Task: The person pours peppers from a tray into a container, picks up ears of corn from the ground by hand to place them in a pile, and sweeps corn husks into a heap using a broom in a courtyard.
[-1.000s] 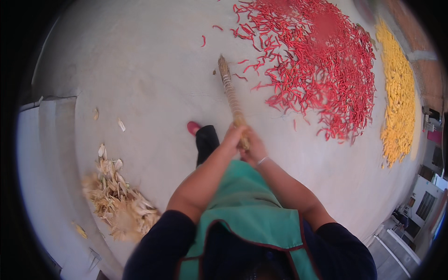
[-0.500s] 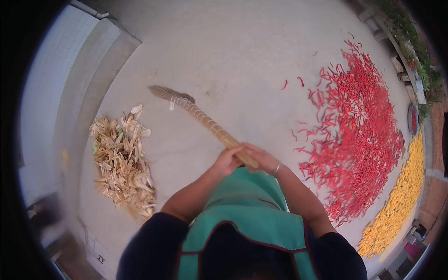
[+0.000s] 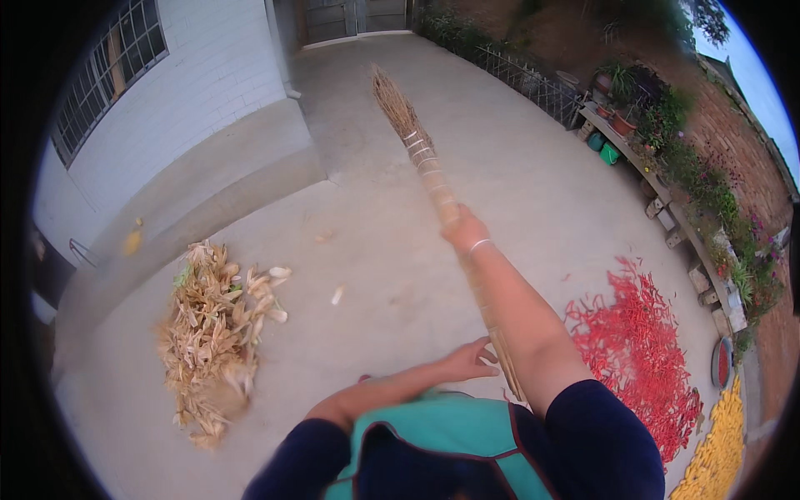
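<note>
A straw broom (image 3: 425, 162) with pale binding bands reaches up and slightly left from my body, its bristles raised toward the far yard. Partway along the handle, my right hand (image 3: 464, 229) is wrapped round it, a bracelet on that wrist. My left hand (image 3: 468, 362) is beside the lower end of the handle, fingers apart and curved toward it; it does not grip the broom. On the concrete to the left lies a heap of dry corn husks (image 3: 208, 325). A small pale scrap of husk (image 3: 337, 295) rests between the heap and the broom.
Red chillies (image 3: 637, 350) are spread at the right, with yellow corn (image 3: 712, 450) beyond them and a round basin (image 3: 722, 362) alongside. A raised ledge (image 3: 233, 196) runs along the white wall on the left. Potted plants (image 3: 623, 123) stand on a bench at the far right.
My right hand has moved up and forward along the broom, and my left hand has come off the handle. The broom has swung from pointing left to pointing away. The view has tilted up.
</note>
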{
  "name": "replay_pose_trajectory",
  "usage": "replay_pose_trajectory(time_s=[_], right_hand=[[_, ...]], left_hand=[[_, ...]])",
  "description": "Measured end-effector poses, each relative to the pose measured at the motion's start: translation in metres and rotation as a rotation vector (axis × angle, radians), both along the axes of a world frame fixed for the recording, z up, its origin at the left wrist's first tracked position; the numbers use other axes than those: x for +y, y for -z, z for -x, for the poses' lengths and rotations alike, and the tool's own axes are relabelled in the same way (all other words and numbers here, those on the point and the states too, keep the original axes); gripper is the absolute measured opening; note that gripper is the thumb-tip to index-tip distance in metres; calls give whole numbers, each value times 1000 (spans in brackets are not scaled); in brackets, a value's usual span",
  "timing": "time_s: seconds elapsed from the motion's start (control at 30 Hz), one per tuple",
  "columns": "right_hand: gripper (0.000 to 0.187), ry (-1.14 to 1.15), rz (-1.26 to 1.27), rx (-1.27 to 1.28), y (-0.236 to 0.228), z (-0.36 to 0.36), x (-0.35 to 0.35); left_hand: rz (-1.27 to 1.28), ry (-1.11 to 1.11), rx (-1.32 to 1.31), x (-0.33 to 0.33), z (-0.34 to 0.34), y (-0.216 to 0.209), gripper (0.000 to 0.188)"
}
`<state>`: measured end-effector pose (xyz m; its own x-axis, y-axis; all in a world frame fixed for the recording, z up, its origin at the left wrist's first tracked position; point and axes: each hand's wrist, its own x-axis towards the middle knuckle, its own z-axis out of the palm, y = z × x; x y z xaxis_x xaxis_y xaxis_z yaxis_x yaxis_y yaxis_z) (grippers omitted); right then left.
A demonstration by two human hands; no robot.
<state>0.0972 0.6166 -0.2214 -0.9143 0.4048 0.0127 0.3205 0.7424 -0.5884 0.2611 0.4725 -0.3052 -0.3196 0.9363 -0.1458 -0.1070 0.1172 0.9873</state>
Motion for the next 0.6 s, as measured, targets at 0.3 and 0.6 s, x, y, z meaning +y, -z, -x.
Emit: replay_pose_trajectory(time_s=[0.3,0.6], right_hand=[[56,-327,1029,-96,10,-134,-20],[67,-237,1041,-44,4,-150,-54]], left_hand=[[3,-947,544,-122,265,-83,97],[-173,-1193,-4,-189,351,-78,15]])
